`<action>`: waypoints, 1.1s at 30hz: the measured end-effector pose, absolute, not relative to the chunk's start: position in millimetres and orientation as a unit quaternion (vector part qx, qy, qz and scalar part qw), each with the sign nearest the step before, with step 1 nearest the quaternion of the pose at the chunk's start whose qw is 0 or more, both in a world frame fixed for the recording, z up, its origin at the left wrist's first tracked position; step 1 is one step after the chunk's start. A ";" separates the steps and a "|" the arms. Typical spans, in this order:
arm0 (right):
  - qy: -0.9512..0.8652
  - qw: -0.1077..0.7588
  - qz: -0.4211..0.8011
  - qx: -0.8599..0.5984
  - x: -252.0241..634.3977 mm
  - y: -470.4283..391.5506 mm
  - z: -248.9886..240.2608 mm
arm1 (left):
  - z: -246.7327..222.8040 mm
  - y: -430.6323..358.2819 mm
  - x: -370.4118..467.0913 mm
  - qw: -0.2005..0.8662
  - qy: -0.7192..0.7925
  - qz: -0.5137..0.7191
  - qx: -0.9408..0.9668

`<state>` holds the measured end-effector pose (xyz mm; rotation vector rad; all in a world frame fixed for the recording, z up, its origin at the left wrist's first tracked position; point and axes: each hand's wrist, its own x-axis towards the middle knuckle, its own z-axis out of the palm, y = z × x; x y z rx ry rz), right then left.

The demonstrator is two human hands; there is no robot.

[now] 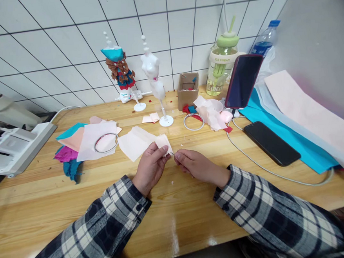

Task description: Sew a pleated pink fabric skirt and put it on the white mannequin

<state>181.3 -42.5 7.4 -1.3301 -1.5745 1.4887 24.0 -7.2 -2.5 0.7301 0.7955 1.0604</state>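
My left hand point(151, 165) pinches a small pale pink piece of paper point(163, 143) with a jagged lower edge. My right hand point(193, 165) is closed at that paper's lower right corner, its fingertips on a thin, dark, pointed item point(171, 153) too small to identify. Just behind my left hand lies a larger cream sheet point(136, 142). Beyond, a bare white mannequin point(151, 67) stands upright, and left of it is another mannequin point(117, 68) dressed in turquoise, brown and red.
Coloured papers point(72, 138) and a metal ring point(106, 142) lie left. A second ring point(193, 122), crumpled pink paper point(209, 112) and a cardboard box point(188, 89) are behind my right hand. Rightward are a flat phone point(272, 143), a propped phone point(243, 80), a cable and a green-lidded bottle point(222, 62).
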 end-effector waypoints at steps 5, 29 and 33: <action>-0.582 0.287 0.565 -0.509 181.1 -42.4 9.3 | -4.4 -6.7 23.3 0.728 0.359 0.480 0.333; -0.486 0.396 0.530 -0.572 184.5 -39.2 4.6 | -6.0 -6.3 23.9 0.728 0.343 0.475 0.355; -0.472 0.393 0.526 -0.588 184.1 -39.3 3.8 | -8.3 -6.5 23.8 0.729 0.344 0.457 0.376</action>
